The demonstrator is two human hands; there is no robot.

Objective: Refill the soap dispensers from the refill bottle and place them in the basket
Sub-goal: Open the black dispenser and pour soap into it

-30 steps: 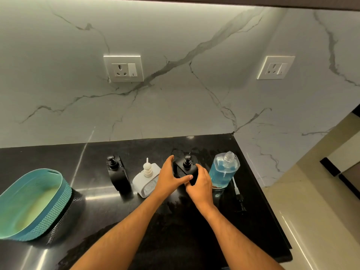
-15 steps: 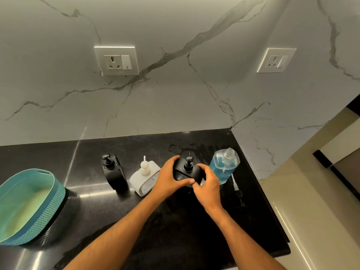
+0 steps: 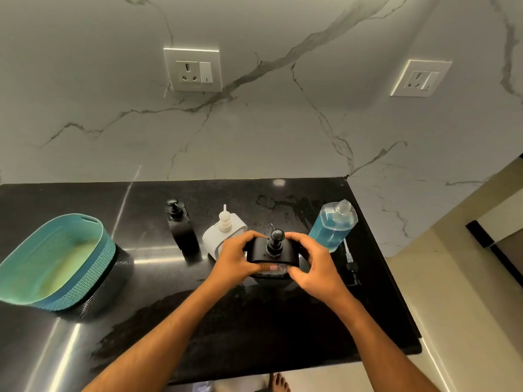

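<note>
On the black countertop (image 3: 283,321), right of center, sits a black soap dispenser (image 3: 271,251) with both hands wrapped around it. Left hand (image 3: 236,261) has its fingers curled over the top-left edge of the cap, with the thumb pressed flat across the front, just under the lid. Right hand (image 3: 314,264) mirrors that: fingers curled over the top-right edge near the pump head, thumb tucked in low at the front. So the dispenser is basically sandwiched between the two palms, pump sticking up between the fingertips.

Just left of it is a white dispenser (image 3: 223,236), then another black dispenser (image 3: 181,227) further left. The refill bottle (image 3: 332,226), blue liquid, cap off, leans just beside the right hand. A loose pump (image 3: 351,264) lies on the counter next to it. Teal basket (image 3: 56,261) is way over on the left.
</note>
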